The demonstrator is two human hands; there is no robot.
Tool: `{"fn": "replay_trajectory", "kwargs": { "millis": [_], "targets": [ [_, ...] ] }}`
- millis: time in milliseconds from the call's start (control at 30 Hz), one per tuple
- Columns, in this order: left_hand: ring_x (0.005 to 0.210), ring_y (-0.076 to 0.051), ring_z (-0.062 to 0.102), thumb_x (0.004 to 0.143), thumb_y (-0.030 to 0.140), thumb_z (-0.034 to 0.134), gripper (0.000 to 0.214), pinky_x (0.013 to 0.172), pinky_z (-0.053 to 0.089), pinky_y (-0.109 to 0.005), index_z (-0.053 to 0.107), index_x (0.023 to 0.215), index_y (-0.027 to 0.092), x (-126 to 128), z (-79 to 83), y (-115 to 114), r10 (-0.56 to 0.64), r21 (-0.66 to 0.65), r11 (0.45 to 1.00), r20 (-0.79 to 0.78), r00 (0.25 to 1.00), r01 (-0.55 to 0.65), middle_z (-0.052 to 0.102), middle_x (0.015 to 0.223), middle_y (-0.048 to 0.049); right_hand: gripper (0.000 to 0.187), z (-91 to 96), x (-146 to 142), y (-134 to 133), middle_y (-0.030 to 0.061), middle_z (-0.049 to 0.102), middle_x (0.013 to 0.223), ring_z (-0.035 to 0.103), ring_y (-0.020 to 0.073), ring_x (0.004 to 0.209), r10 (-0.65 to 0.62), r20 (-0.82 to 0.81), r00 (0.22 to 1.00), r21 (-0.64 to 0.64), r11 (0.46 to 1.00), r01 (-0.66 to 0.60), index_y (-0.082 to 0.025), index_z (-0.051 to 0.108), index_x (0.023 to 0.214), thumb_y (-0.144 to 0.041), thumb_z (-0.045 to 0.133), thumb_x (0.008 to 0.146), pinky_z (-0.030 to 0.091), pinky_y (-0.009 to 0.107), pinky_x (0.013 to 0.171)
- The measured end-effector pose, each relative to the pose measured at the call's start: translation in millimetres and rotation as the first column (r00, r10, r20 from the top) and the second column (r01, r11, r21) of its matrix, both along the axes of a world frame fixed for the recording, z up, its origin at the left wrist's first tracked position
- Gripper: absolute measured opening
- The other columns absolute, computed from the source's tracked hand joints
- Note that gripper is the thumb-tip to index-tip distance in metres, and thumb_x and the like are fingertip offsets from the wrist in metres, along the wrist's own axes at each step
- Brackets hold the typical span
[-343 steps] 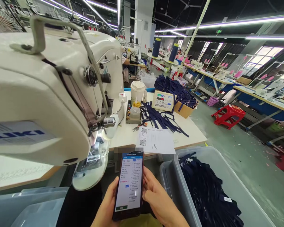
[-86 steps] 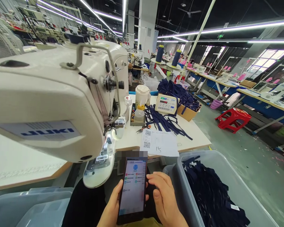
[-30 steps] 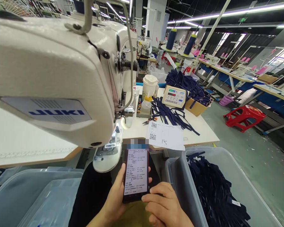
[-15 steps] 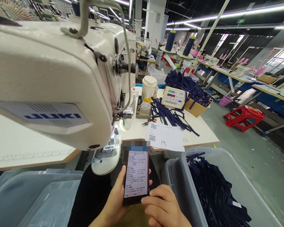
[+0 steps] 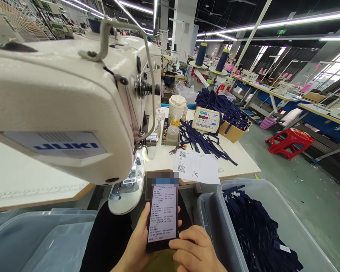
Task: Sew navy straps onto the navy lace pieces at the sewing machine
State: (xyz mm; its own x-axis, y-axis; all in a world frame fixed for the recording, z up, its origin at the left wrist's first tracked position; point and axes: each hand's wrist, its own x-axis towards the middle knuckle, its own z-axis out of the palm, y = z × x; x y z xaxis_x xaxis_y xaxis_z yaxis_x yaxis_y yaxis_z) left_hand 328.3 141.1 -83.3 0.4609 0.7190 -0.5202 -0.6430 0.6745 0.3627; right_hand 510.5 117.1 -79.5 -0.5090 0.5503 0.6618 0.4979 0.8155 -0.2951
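My left hand (image 5: 136,245) is wrapped round a black phone (image 5: 162,217) held upright over my lap, its lit screen showing rows of text. My right hand (image 5: 197,253) sits at the phone's lower right corner, fingers curled, a fingertip at the screen's bottom edge. Just above the phone, a white paper sheet (image 5: 196,166) with two QR codes and a handwritten "15" lies on the table edge. A large white JUKI sewing machine (image 5: 62,105) fills the left of the view.
A grey bin (image 5: 289,219) of dark navy fabric strips (image 5: 255,234) stands to my right, empty grey bins (image 5: 31,241) to my left. On the table (image 5: 240,156) are navy strips (image 5: 204,139), a control panel (image 5: 206,119), a white cup (image 5: 177,107), scissors (image 5: 175,149). A red stool (image 5: 290,138) stands in the aisle.
The phone's screen went from a form, to an icon menu, to a text list. My right hand dropped from beside the phone to its lower corner. My view shifted slightly.
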Motion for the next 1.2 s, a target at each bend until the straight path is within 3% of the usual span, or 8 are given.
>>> {"fn": "replay_trajectory", "kwargs": {
  "millis": [300,567,733,900,1000,1200],
  "targets": [
    [0.106,-0.035,0.062,0.088,0.058,0.042,0.060,0.096,0.045,-0.047,0.057,0.125,0.013,0.8,3.6,-0.5,0.003,-0.015,1.000,0.040,0.999,-0.002,0.062,0.124,-0.0149,0.033,1.7,0.8,-0.6,-0.0029,0.077,0.084,0.066,0.0143,0.074,0.001,0.007,1.000,0.009,1.000,-0.001,-0.022,0.063,0.081,-0.039,0.041,0.100,0.054,0.027,0.067],
    [0.105,-0.036,0.062,0.090,0.054,0.038,0.059,0.094,0.047,-0.050,0.057,0.126,0.011,-0.3,4.5,1.1,-0.011,-0.026,1.000,-0.028,1.000,0.010,0.062,0.124,-0.0165,0.036,-7.7,-3.4,2.6,-0.0031,0.076,0.079,0.064,0.0126,0.073,-0.008,-0.104,0.995,0.055,0.998,0.014,-0.021,0.060,0.077,-0.036,0.038,0.101,0.051,0.025,0.069],
    [0.104,-0.033,0.063,0.092,0.051,0.039,0.057,0.097,0.046,-0.047,0.063,0.117,0.007,6.6,24.1,-0.1,-0.006,-0.026,1.000,-0.090,0.996,0.004,0.065,0.118,-0.0169,0.036,-9.3,4.0,5.3,0.0015,0.075,0.088,0.064,0.0158,0.080,-0.040,-0.243,0.969,-0.068,0.997,0.024,-0.021,0.057,0.091,-0.042,0.030,0.102,0.051,0.029,0.073],
    [0.084,-0.026,0.069,0.086,0.042,0.056,0.037,0.086,0.052,-0.040,0.073,0.099,0.012,11.9,44.1,-0.5,0.024,0.029,0.999,-0.181,0.983,-0.019,0.074,0.092,-0.0113,0.034,-9.4,13.2,8.1,0.0078,0.063,0.123,0.056,0.0228,0.111,-0.167,-0.155,0.974,-0.305,0.945,0.113,-0.023,0.050,0.116,-0.047,0.032,0.099,0.048,0.038,0.091],
    [0.085,-0.029,0.069,0.084,0.052,0.055,0.047,0.085,0.052,-0.042,0.070,0.105,0.012,10.8,40.8,-0.4,0.024,-0.011,1.000,-0.098,0.995,-0.025,0.074,0.091,-0.0112,0.036,-11.7,12.8,11.9,0.0062,0.055,0.134,0.048,0.0244,0.122,-0.211,-0.114,0.971,-0.393,0.907,0.151,-0.026,0.048,0.119,-0.050,0.031,0.099,0.045,0.040,0.098],
    [0.101,-0.034,0.065,0.080,0.053,0.059,0.067,0.093,0.048,-0.046,0.049,0.134,0.015,11.4,23.2,-3.6,0.062,-0.065,0.996,-0.090,0.994,-0.068,0.072,0.103,-0.0119,0.039,-12.1,5.6,21.4,0.0026,0.051,0.139,0.041,0.0250,0.127,-0.251,-0.084,0.964,-0.432,0.881,0.192,-0.028,0.047,0.119,-0.054,0.030,0.097,0.043,0.040,0.100]
  ]
}}
